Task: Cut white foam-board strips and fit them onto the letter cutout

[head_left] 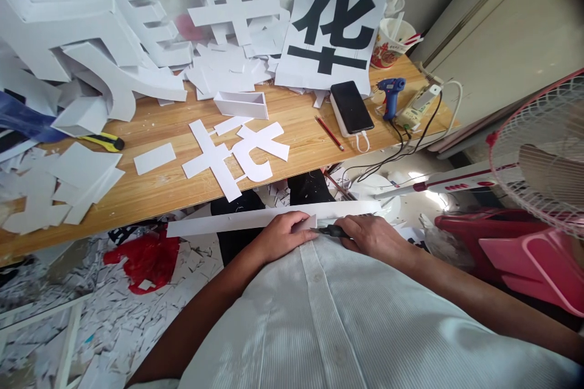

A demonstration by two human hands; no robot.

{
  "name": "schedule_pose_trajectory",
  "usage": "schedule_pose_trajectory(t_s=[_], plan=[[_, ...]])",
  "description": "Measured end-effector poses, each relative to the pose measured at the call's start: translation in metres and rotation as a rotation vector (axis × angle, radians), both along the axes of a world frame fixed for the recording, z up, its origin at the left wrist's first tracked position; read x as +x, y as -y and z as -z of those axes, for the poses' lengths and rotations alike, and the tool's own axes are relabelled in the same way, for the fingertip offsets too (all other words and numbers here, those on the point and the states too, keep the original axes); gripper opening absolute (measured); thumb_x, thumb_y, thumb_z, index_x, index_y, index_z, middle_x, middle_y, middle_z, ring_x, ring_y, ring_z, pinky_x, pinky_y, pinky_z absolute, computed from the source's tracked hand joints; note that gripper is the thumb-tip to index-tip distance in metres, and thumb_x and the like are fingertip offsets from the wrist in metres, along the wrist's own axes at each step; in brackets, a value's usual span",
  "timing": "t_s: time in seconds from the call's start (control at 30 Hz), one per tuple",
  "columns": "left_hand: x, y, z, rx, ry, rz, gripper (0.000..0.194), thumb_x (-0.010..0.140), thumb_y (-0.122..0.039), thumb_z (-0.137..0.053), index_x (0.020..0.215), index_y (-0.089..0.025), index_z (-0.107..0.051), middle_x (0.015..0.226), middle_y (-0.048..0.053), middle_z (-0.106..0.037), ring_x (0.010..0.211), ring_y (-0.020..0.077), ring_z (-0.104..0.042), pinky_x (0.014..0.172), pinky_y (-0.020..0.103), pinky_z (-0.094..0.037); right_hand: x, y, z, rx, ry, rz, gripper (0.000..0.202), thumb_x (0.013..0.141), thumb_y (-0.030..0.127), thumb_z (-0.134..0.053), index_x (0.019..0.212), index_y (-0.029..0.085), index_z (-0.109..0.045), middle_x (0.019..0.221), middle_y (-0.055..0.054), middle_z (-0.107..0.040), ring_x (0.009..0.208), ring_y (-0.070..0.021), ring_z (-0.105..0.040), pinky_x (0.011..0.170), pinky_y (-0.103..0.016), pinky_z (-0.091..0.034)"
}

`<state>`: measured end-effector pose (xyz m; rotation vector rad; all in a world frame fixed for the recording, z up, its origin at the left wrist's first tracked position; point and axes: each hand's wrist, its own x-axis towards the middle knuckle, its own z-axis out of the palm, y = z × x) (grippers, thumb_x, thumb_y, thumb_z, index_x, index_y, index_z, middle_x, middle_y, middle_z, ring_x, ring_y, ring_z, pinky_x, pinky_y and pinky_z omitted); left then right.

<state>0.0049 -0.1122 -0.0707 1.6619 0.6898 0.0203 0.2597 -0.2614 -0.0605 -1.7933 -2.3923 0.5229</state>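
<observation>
Hands apart but close at center frame, I hold a small white piece in my left hand [286, 235], a black tool [336, 231] in my right hand [373, 234], a long white strip [228, 220] alongside.

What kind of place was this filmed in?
Probably a small sign-making workshop: cut white foam-board characters pile up against the wall, a printed character sheet stands behind a glue gun, and offcuts litter the floor.

1 large black character, 华, is on the sheet [331, 42]; the cup's [387, 47] red lettering looks too small to read.
</observation>
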Motion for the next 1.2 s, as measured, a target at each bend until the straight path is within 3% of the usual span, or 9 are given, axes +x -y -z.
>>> schedule_pose_trajectory(t_s=[1.2], plan=[[-0.0002, 0.0009, -0.0009, -0.022, -0.015, -0.002, 0.039, 0.095, -0.052, -0.075, 0.12, -0.022, -0.079, 0.116, 0.006, -0.079, 0.104, 0.0266, -0.07, 0.094, 0.035, -0.052, -0.0011, -0.0001, -0.003, 0.022, 0.029, -0.03, 0.008, 0.103, 0.019, -0.061, 0.11, 0.02, -0.063, 0.093, -0.004, -0.075, 0.079, -0.021, -0.07, 0.067, -0.031, -0.036]])
